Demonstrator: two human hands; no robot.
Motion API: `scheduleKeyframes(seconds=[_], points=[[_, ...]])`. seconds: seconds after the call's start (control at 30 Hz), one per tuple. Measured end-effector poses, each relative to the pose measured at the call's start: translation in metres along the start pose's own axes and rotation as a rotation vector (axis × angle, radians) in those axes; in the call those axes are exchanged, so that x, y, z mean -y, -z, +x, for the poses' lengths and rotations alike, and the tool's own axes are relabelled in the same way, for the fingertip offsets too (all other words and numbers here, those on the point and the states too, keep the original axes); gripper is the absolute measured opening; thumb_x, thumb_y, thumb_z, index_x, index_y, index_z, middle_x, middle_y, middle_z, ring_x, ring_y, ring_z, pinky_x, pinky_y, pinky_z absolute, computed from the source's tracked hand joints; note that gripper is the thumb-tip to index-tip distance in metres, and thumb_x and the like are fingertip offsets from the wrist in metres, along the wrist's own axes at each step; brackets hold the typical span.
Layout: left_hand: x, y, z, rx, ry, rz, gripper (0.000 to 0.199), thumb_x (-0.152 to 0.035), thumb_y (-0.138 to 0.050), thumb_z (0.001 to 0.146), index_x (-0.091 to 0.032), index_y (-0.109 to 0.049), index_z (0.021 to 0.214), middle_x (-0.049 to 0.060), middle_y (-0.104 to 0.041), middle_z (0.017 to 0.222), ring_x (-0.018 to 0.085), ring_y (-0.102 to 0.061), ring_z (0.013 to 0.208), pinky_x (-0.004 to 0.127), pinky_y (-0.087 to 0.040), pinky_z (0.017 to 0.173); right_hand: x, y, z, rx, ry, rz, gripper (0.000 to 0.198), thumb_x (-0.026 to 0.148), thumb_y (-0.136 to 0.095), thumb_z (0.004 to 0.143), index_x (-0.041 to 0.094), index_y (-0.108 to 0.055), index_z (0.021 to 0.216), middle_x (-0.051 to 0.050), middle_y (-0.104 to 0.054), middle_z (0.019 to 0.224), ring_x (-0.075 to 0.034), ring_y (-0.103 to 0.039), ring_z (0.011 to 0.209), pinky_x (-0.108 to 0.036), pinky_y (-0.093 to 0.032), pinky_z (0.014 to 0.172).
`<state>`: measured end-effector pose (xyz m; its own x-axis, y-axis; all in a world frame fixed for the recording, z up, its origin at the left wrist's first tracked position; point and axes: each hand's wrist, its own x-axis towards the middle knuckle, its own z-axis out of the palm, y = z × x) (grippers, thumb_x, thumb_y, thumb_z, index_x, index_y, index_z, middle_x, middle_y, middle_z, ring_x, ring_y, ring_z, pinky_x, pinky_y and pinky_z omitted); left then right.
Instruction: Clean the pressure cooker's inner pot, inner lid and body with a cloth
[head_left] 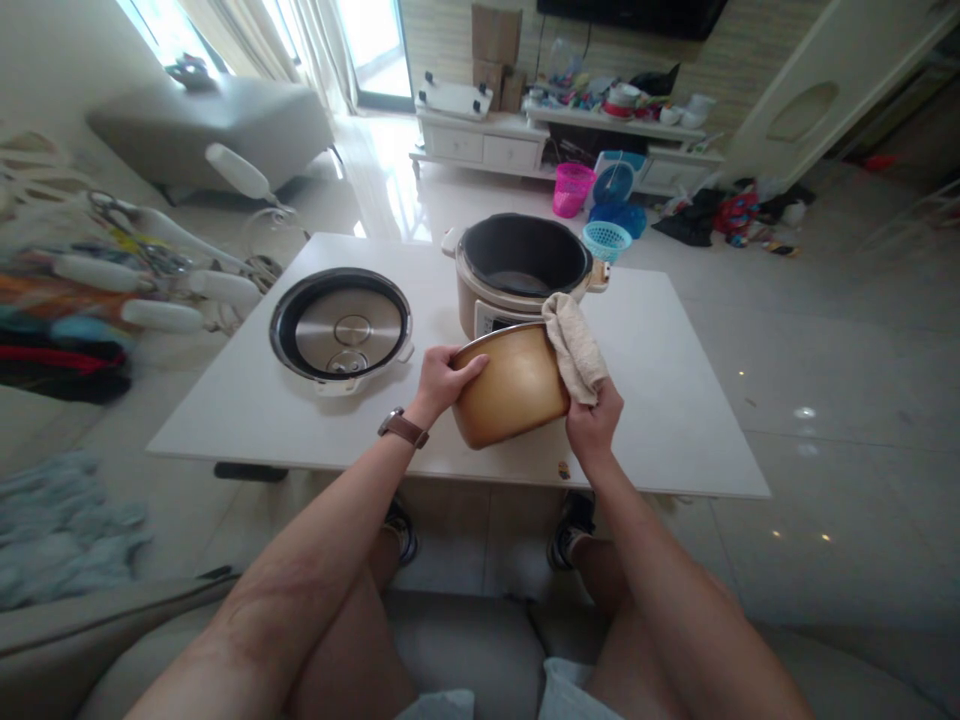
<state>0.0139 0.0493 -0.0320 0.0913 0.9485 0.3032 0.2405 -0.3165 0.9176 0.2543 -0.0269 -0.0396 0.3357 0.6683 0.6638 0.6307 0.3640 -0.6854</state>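
Note:
A golden-brown inner pot (512,388) is tilted in the air above the table's near edge, its silvery rim facing away from me. My left hand (442,382) grips its left side, thumb across the outer wall. At the right side of the pot, my right hand (595,415) holds a beige cloth (576,350) that drapes over the rim and wall. Just behind the pot stands the cooker body (469,290), open at the top with a dark interior. To the left, the cooker's lid (397,345) lies with its metal underside up.
The white table (660,400) carries these things. Beyond it are a TV cabinet (480,145), a pink basket (573,190) and a light-blue basket (606,240) on the floor. A lamp with white shades (161,315) stands close on the left.

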Motion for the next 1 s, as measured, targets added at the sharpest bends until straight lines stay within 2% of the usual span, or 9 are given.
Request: scheduleKeyframes(seconds=[0.13,0.2,0.27,0.37,0.57,0.77,0.9,1.0], points=[[-0.002,0.000,0.001,0.012,-0.004,0.018,0.060,-0.060,-0.070,0.078,-0.019,-0.039,0.048,-0.004,-0.028,0.052,0.007,-0.023,0.053,0.027,-0.015,0.049,0.026,0.007,-0.003,0.196,0.428,-0.140,0.042,0.034,-0.054,0.096,0.028,-0.069,0.135,-0.008,-0.073,0.142,-0.033,-0.062,0.141,-0.051,-0.045,0.116],[-0.001,0.000,0.001,0.013,-0.016,0.014,0.060,-0.061,-0.070,0.077,-0.019,-0.038,0.048,-0.004,-0.027,0.052,0.008,-0.022,0.053,0.027,-0.015,0.050,0.037,0.009,-0.002,0.266,0.523,-0.163,0.044,0.035,-0.052,0.097,0.030,-0.066,0.139,-0.006,-0.072,0.144,-0.032,-0.061,0.143,-0.050,-0.042,0.118],[0.000,0.000,0.001,0.012,-0.011,0.012,0.061,-0.061,-0.070,0.077,-0.019,-0.037,0.048,-0.004,-0.027,0.052,0.008,-0.022,0.053,0.027,-0.015,0.049,0.041,0.010,0.000,0.276,0.530,-0.151,0.044,0.034,-0.052,0.098,0.030,-0.065,0.140,-0.005,-0.072,0.144,-0.031,-0.061,0.142,-0.049,-0.042,0.118],[0.004,0.001,0.000,0.008,0.021,0.012,0.062,-0.063,-0.070,0.078,-0.019,-0.039,0.048,-0.004,-0.028,0.052,0.007,-0.022,0.052,0.026,-0.014,0.048,0.034,0.009,0.003,0.240,0.413,-0.091,0.043,0.033,-0.054,0.096,0.028,-0.067,0.137,-0.007,-0.073,0.142,-0.032,-0.063,0.140,-0.049,-0.045,0.117],[0.018,0.002,-0.005,-0.067,0.003,-0.071,0.064,-0.063,-0.071,0.075,-0.020,-0.035,0.046,-0.005,-0.025,0.051,0.007,-0.021,0.050,0.027,-0.015,0.048,-0.004,-0.003,0.002,0.017,-0.060,0.102,0.036,0.032,-0.066,0.089,0.020,-0.074,0.122,-0.013,-0.080,0.118,-0.030,-0.073,0.120,-0.046,-0.057,0.107],[0.048,0.002,-0.017,-0.147,0.023,-0.150,0.068,-0.076,-0.068,0.071,-0.021,-0.035,0.049,-0.004,-0.026,0.052,0.009,-0.022,0.054,0.028,-0.017,0.049,-0.021,-0.013,0.008,-0.058,-0.407,0.328,0.036,0.039,-0.075,0.082,0.020,-0.076,0.112,-0.008,-0.081,0.118,-0.028,-0.072,0.117,-0.051,-0.051,0.115],[0.057,0.006,-0.015,-0.088,0.032,-0.148,0.069,-0.081,-0.064,0.070,-0.021,-0.036,0.049,-0.004,-0.027,0.052,0.010,-0.024,0.054,0.028,-0.018,0.050,-0.024,-0.014,0.010,-0.117,-0.549,0.344,0.033,0.038,-0.074,0.075,0.019,-0.077,0.102,-0.007,-0.082,0.107,-0.027,-0.072,0.111,-0.049,-0.053,0.111],[0.045,0.011,-0.009,0.013,0.022,-0.139,0.065,-0.077,-0.067,0.071,-0.020,-0.043,0.051,-0.003,-0.032,0.053,0.010,-0.026,0.054,0.027,-0.019,0.050,-0.023,-0.013,0.011,-0.125,-0.569,0.346,0.032,0.037,-0.072,0.075,0.018,-0.077,0.100,-0.008,-0.081,0.104,-0.028,-0.071,0.112,-0.048,-0.053,0.109]])
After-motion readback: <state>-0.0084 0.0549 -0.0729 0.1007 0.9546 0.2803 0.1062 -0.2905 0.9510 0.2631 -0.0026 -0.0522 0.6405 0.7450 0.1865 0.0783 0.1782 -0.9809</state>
